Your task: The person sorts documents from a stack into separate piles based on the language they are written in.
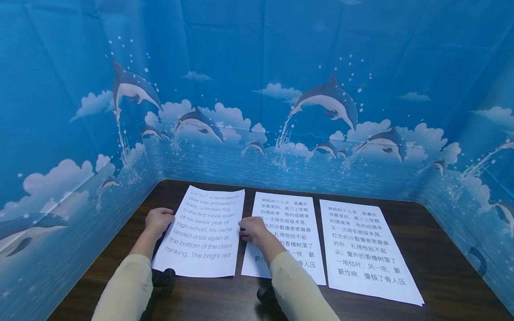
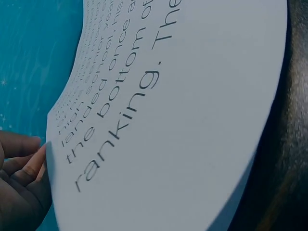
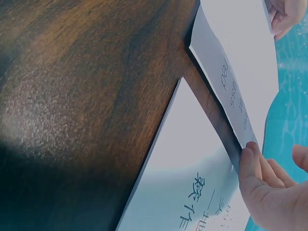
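Note:
A white printed sheet [image 1: 205,232] with large English text lies at the left of the dark table. My left hand [image 1: 159,220] pinches its left edge. On the opposite edge, my right hand [image 1: 254,228] pinches the paper between fingertips. The sheet bows into a curve in the left wrist view, where the left hand [image 2: 21,178] is at its margin. Seen from the right wrist, its near border bends up and the right hand [image 3: 269,187] grips at the side. Under my right hand and forearm lies a page of Chinese text [image 1: 297,232], partly hidden.
Farther right, another page of Chinese text [image 1: 365,249] lies slightly turned, with a second layer showing at its lower right corner. A blue backdrop [image 1: 249,53] printed with dolphins and clouds surrounds the dark wooden table [image 1: 445,267] on its far side and both sides.

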The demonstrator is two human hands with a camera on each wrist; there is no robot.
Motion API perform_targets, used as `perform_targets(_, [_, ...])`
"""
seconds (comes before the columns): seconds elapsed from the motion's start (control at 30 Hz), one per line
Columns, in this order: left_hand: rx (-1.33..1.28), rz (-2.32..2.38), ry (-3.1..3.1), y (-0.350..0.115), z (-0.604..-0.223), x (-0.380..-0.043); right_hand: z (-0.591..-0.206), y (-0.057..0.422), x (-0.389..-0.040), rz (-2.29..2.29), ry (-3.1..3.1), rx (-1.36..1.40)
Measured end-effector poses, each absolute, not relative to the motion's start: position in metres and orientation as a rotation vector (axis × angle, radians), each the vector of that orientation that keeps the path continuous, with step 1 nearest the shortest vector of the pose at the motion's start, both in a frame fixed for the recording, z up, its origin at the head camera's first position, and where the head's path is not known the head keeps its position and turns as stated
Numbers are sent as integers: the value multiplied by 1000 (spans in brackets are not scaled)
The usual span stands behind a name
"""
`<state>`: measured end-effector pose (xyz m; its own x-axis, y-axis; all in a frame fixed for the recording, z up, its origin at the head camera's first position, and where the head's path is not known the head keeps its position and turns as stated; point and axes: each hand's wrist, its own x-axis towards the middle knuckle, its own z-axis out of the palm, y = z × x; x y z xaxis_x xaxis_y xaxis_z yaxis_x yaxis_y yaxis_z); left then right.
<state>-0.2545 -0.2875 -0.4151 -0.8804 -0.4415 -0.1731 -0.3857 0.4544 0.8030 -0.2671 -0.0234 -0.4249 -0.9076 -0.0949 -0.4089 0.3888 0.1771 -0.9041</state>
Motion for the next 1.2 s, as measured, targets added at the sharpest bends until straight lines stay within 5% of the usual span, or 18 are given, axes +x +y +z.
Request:
perform_targets(0.4, [715, -1261, -2540, -340, -498, -315, -413, -11, -267, -1810, 2041, 216])
perform_targets(1.2, [529, -1439, -2606, -276, -497, -372, -399, 39, -287, -1858, 2076, 304])
